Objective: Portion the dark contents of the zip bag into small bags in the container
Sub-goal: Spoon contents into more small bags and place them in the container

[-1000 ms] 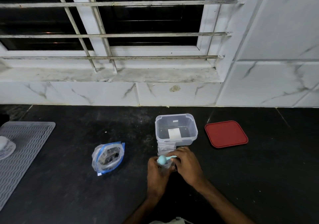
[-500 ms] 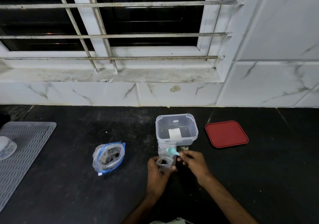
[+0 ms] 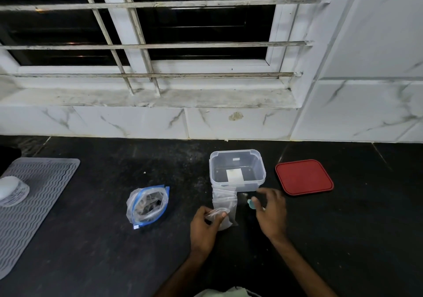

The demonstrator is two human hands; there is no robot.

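my left hand (image 3: 203, 230) pinches small bag (image 3: 223, 222) open | right hand (image 3: 271, 214) at teal spoon (image 3: 251, 203), grip unclear | i'd keep mouth wide, scoop zip bag (image 3: 147, 207) gently

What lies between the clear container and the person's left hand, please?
Between the clear container and the left hand, the head view shows a stack of small clear bags on the counter; the hand pinches another small bag.

Red lid (image 3: 304, 177), wavy-ribbed grey mat (image 3: 34, 200)
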